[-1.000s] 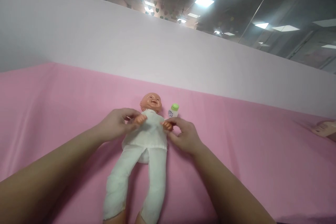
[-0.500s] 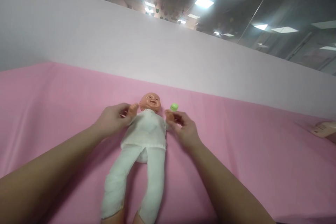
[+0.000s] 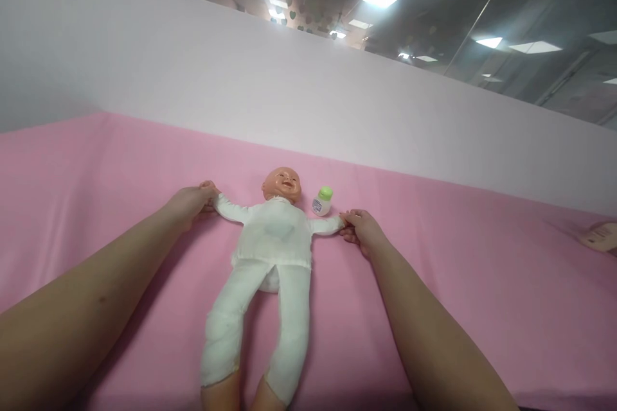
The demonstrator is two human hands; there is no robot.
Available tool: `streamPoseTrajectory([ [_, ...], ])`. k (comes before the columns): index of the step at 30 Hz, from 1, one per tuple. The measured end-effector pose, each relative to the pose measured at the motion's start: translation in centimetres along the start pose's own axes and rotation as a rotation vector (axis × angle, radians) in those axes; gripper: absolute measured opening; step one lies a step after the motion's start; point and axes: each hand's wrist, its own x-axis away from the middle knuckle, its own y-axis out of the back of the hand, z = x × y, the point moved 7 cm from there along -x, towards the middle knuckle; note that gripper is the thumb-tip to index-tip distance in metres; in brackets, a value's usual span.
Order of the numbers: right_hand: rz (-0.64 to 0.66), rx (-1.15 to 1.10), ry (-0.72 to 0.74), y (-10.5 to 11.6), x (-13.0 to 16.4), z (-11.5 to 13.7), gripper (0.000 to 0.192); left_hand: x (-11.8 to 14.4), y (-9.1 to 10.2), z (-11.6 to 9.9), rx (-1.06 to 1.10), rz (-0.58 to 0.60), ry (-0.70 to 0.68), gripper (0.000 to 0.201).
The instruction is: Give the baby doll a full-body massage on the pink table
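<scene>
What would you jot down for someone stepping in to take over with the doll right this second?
Left hand: shut on the doll's wrist, arm stretched out sideways.
Right hand: shut on the other wrist, also stretched out.
Doll lies face up on the pink sheet, dressed in white, legs toward you.
Small bottle with green cap stands beside the doll's head, untouched.
Done: both arms spread wide.
Left: probably releasing the arms; bottle not yet used.

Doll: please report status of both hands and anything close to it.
Left hand shut on doll wrist; right hand shut on the other. Doll on its back on pink sheet, arms spread. Small bottle upright beside head, untouched.
</scene>
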Motion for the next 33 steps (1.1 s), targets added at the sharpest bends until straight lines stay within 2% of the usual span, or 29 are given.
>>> streamPoseTrajectory([
  [4,-0.042,-0.018,0.069,-0.1,0.7,1.1,0.062,1.6,-0.8,-1.3,0.041,0.116,-0.071,0.033],
  [9,0.007,0.099,0.461,-2.1,4.2,5.1,0.078,5.2,-2.4,-4.4,-0.061,0.256,-0.399,0.038],
  [12,0.095,0.203,0.654,-4.4,7.5,7.0,0.071,7.9,-4.4,-5.2,-0.265,0.392,-0.569,0.034],
  [14,0.218,0.354,0.778,-6.5,9.6,7.8,0.052,9.4,-5.9,-5.2,-0.448,0.492,-0.662,0.032],
  [16,0.357,0.52,0.897,-8.3,11.4,7.9,0.036,10.6,-7.0,-4.9,-0.588,0.583,-0.729,0.03],
  [19,0.464,0.673,1.011,-9.7,12.6,7.5,0.034,11.3,-8.0,-4.5,-0.698,0.669,-0.779,0.03],
  [22,0.478,0.732,1.026,-9.8,12.6,7.0,0.04,11.4,-8.3,-4.2,-0.756,0.681,-0.809,0.027],
  [25,0.475,0.673,0.958,-9.4,12.0,6.8,0.041,10.8,-7.9,-3.9,-0.724,0.636,-0.786,0.028],
  [27,0.439,0.572,0.836,-8.8,10.9,6.6,0.04,9.8,-7.1,-3.9,-0.648,0.543,-0.739,0.029],
  [29,0.35,0.42,0.705,-7.6,9.3,6.4,0.042,8.4,-5.9,-4.0,-0.53,0.415,-0.682,0.029],
  [33,0.138,0.054,0.555,-4.3,5.7,5.5,0.059,4.7,-3.1,-3.5,-0.188,0.236,-0.507,0.032],
])
